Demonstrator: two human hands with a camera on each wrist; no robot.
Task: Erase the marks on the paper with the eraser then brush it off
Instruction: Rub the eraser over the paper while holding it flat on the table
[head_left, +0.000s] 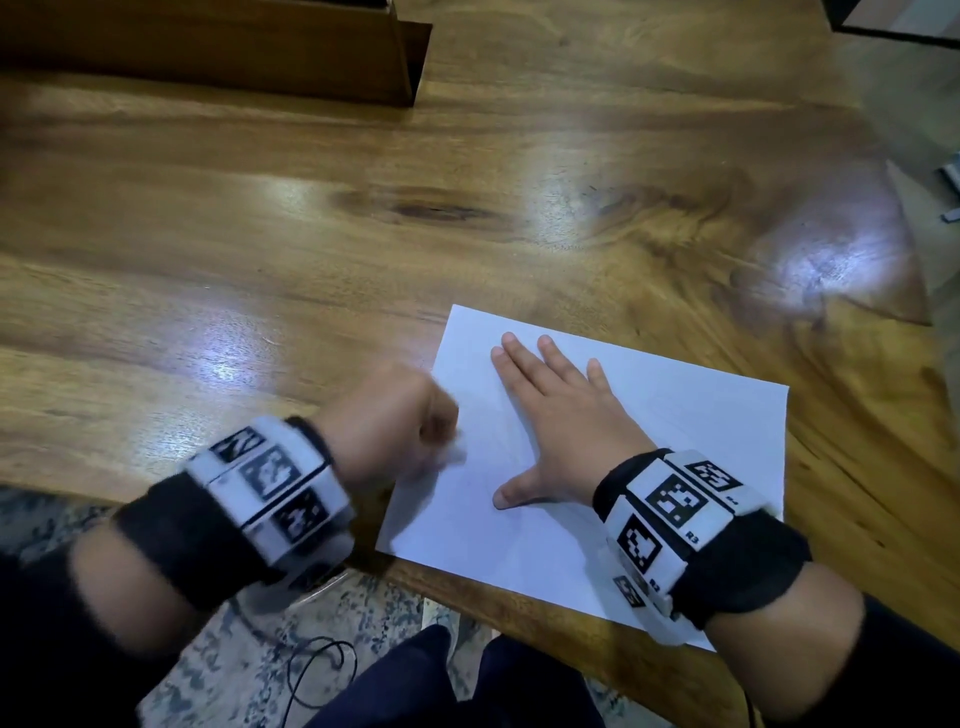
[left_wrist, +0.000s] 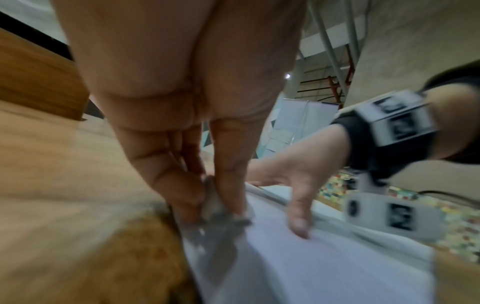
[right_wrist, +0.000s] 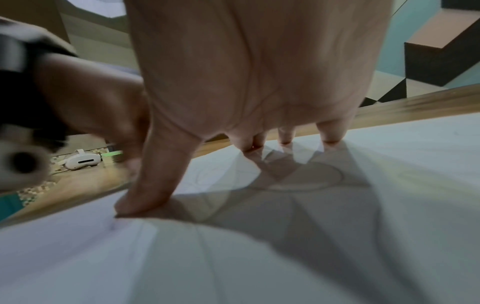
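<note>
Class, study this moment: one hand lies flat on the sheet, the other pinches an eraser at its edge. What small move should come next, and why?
Probably another short rubbing stroke inward across the paper. The left hand pinches the eraser at the sheet's left edge, the right hand presses it flat, and faint curved pencil lines still show near the right hand's fingers, so brushing seems premature.

Left hand (head_left: 387, 415) motion-blurred in head view; eraser (left_wrist: 211, 202) mostly hidden between fingers; paper (head_left: 675, 415) marks too faint.
</note>
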